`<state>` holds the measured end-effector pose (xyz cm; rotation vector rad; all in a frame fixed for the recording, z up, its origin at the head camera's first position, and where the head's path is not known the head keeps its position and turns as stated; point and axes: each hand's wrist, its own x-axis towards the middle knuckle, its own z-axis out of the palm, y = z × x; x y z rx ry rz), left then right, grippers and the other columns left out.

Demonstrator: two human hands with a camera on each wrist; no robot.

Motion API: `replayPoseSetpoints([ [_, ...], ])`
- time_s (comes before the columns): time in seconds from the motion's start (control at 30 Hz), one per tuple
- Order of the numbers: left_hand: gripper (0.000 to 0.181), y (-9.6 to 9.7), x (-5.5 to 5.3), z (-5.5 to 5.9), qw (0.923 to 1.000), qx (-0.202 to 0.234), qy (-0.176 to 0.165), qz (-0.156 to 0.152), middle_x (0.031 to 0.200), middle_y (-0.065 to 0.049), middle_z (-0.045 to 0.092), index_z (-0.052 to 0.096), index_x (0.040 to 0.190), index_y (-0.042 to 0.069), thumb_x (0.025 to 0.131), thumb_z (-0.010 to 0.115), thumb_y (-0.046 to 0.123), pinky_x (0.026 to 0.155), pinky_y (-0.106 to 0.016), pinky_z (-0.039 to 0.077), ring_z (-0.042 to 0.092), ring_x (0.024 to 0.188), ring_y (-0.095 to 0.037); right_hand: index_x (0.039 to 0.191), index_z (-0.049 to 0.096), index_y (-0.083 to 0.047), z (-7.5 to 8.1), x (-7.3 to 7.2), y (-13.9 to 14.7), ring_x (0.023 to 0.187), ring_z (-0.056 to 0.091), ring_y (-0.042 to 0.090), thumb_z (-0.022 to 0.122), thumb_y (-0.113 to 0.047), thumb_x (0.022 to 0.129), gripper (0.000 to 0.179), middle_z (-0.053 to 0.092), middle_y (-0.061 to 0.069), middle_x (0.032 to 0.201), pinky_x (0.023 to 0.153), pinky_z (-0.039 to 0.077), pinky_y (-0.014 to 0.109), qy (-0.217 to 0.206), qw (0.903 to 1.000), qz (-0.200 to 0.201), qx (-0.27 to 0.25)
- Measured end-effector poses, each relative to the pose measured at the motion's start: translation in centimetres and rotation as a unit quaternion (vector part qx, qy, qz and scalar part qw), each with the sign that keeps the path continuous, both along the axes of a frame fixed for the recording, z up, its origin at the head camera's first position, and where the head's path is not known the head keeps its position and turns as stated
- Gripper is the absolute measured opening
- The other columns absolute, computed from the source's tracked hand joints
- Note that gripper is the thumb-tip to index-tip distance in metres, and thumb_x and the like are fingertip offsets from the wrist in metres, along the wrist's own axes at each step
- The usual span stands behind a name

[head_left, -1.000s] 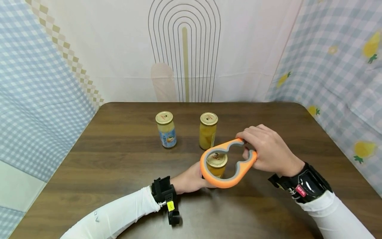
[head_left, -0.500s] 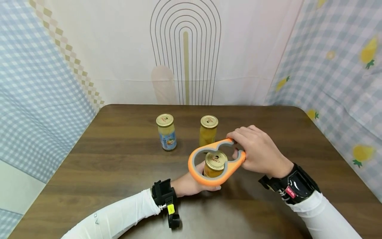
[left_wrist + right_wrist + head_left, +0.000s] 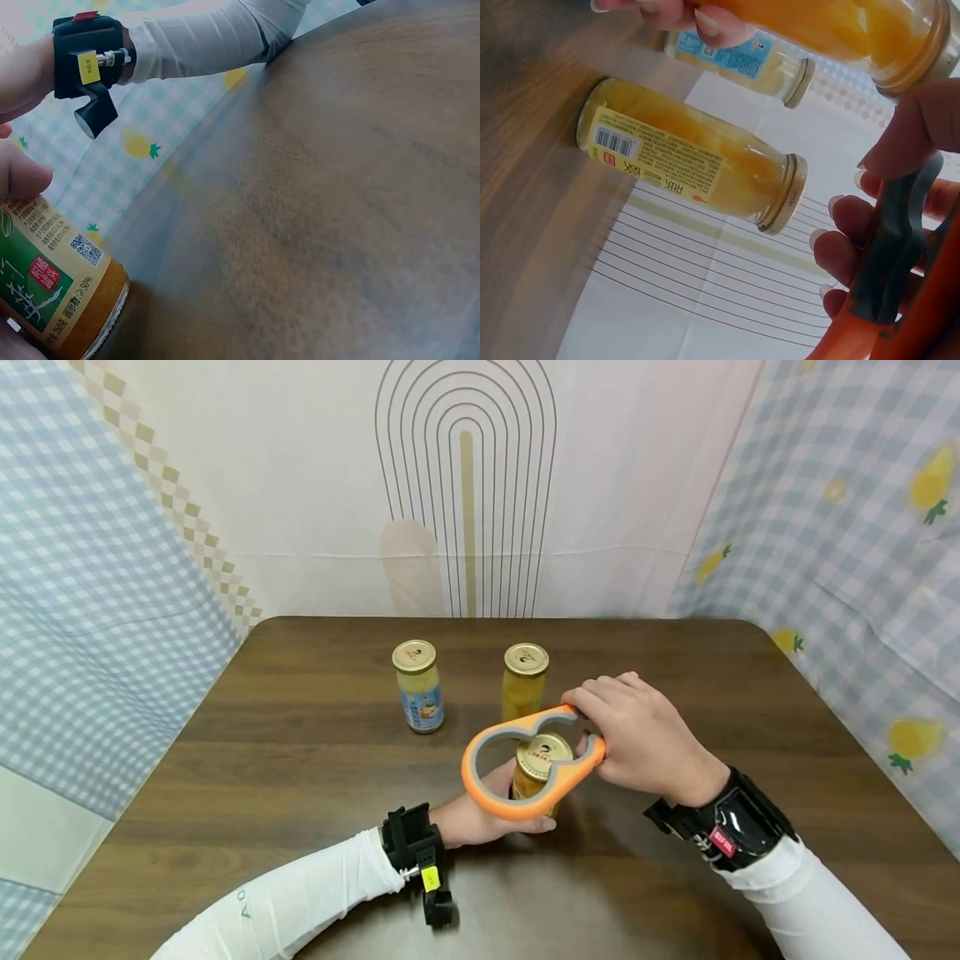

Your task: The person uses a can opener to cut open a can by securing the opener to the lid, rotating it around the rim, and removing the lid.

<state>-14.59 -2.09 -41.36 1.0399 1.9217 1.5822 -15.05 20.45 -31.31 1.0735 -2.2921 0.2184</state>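
My left hand [image 3: 480, 820] grips an upright glass jar of orange fruit with a gold lid [image 3: 543, 755]. In the left wrist view its green and cream label [image 3: 52, 274] shows between thumb and fingers. My right hand [image 3: 647, 739] holds an orange jar opener [image 3: 517, 810] with a grey wavy lining by its open end. From the head view, the opener's loop lies over the jar's top, its lower arm crossing the lid's edge. Whether it touches the lid I cannot tell. The right wrist view shows fingers round the opener's grey lining [image 3: 896, 240], near the held jar [image 3: 847, 34].
Behind the held jar stands a yellow-labelled jar [image 3: 522, 689] with a gold lid, partly covered by the opener. A blue-labelled jar [image 3: 422, 689] stands further left. All are on a dark wooden table [image 3: 315, 752], with patterned cloths hanging behind and beside it.
My right hand and the opener have moved left, bringing the opener's loop from the jar's right side across its lid. My left hand keeps its grip, nearly still.
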Motion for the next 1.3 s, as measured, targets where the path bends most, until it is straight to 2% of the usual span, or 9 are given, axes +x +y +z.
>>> replayPoseSetpoints([
  [0.13, 0.091, 0.18, 0.0, 0.19, 0.9999, 0.008, -0.006, -0.002, 0.164, 0.017, 0.029, 0.02, 0.16, 0.035, 0.091, 0.072, 0.006, 0.118, -0.024, 0.032, 0.033, 0.145, -0.004, 0.104, 0.066, -0.01, -0.16, -0.01, -0.14, 0.081, 0.058, 0.019, 0.056, -0.002, 0.073, 0.033, 0.062, -0.001, 0.086, 0.076, 0.046, 0.037, 0.0, 0.9999, -0.005, 0.01],
  [0.3, 0.092, 0.25, -0.02, 0.14, 1.0, 0.004, 0.0, 0.007, 0.162, 0.023, 0.029, 0.021, 0.158, 0.041, 0.09, 0.073, 0.007, 0.119, -0.023, 0.031, 0.033, 0.146, -0.002, 0.105, 0.066, -0.01, -0.28, 0.04, -0.23, 0.083, 0.06, 0.02, 0.062, -0.004, 0.076, 0.031, 0.063, 0.0, 0.087, 0.077, 0.047, 0.038, -0.007, 0.9998, -0.011, 0.016],
  [0.5, 0.093, 0.31, -0.24, -0.15, 0.999, 0.035, 0.029, -0.002, 0.164, 0.016, 0.03, 0.022, 0.16, 0.033, 0.088, 0.075, 0.005, 0.12, -0.025, 0.032, 0.031, 0.149, -0.006, 0.106, 0.066, -0.011, -0.41, 0.24, -0.38, 0.082, 0.058, 0.019, 0.063, -0.006, 0.077, 0.03, 0.062, -0.001, 0.087, 0.074, 0.044, 0.036, -0.014, 0.9995, -0.018, 0.02],
  [0.73, 0.096, 0.55, -0.45, 0.1, 0.994, 0.097, 0.014, -0.05, 0.169, 0.013, 0.019, 0.013, 0.162, 0.033, 0.09, 0.069, 0.005, 0.125, -0.028, 0.024, 0.018, 0.156, -0.011, 0.106, 0.066, -0.011, -0.49, 0.32, -0.45, 0.083, 0.059, 0.019, 0.068, -0.008, 0.077, 0.03, 0.062, -0.001, 0.088, 0.076, 0.046, 0.037, -0.016, 0.9996, -0.016, 0.019],
  [0.87, 0.095, 0.5, -0.46, -0.06, 0.995, 0.088, 0.035, -0.033, 0.169, 0.011, 0.021, 0.015, 0.162, 0.032, 0.09, 0.072, 0.009, 0.125, -0.027, 0.025, 0.019, 0.156, -0.012, 0.106, 0.066, -0.01, -0.5, 0.35, -0.45, 0.083, 0.059, 0.019, 0.069, -0.008, 0.077, 0.029, 0.062, 0.0, 0.088, 0.076, 0.046, 0.037, -0.017, 0.9995, -0.017, 0.019],
  [0.97, 0.093, 0.43, -0.42, -0.22, 0.9971, 0.064, 0.036, -0.019, 0.167, 0.012, 0.025, 0.02, 0.161, 0.031, 0.089, 0.071, 0.004, 0.123, -0.026, 0.028, 0.024, 0.154, -0.01, 0.107, 0.065, -0.01, -0.5, 0.39, -0.48, 0.082, 0.059, 0.02, 0.069, -0.009, 0.078, 0.029, 0.062, 0.0, 0.087, 0.076, 0.046, 0.037, -0.013, 0.9995, -0.018, 0.021],
  [1.1, 0.09, 0.38, -0.29, -0.1, 0.9989, 0.037, 0.028, -0.005, 0.165, 0.014, 0.03, 0.025, 0.16, 0.031, 0.089, 0.071, 0.001, 0.121, -0.026, 0.031, 0.029, 0.151, -0.008, 0.108, 0.065, -0.01, -0.5, 0.41, -0.54, 0.082, 0.059, 0.021, 0.071, -0.009, 0.077, 0.031, 0.062, 0.001, 0.088, 0.077, 0.047, 0.038, -0.009, 0.9994, -0.019, 0.026],
  [1.3, 0.091, 0.42, -0.1, 0.16, 0.999, 0.041, 0.018, -0.008, 0.166, 0.012, 0.027, 0.021, 0.161, 0.029, 0.09, 0.07, 0.002, 0.121, -0.026, 0.031, 0.029, 0.15, -0.008, 0.109, 0.065, -0.006, -0.5, 0.49, -0.62, 0.085, 0.061, 0.023, 0.072, -0.009, 0.077, 0.033, 0.063, 0.003, 0.09, 0.081, 0.051, 0.041, -0.003, 0.9994, -0.013, 0.032],
])
